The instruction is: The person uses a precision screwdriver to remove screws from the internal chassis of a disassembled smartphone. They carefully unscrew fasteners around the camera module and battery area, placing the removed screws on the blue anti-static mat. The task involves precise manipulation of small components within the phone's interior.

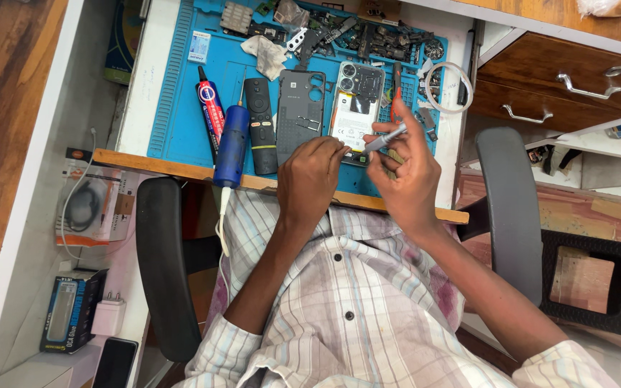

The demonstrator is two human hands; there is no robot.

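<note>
We see both hands working over an opened white smartphone with its back removed, lying face down on a blue silicone repair mat that covers the white worktop. Our left hand is curled, fingertips pressed down at the phone's lower edge, steadying it; it holds nothing else that we can make out. Our right hand is closed around a slim grey metal tool, pinched between thumb and fingers, its tip pointing left toward the lower corner of the phone, just beside the left fingertips.

Just left of the phone lies its dark grey plastic back cover, inner side up, with the camera cut-outs at the top. Beside that is a black remote control, then a blue cylindrical electric screwdriver whose white cable hangs over the wooden front edge of the worktop, and a black and red glue tube lying at a slant. A crumpled white cloth sits above the remote. Along the far edge of the mat is a heap of dark phone parts and small metal frames. To the right of the phone, near the mat's edge, rests a coil of white ring-shaped tape. We sit in a black-armed chair.
</note>
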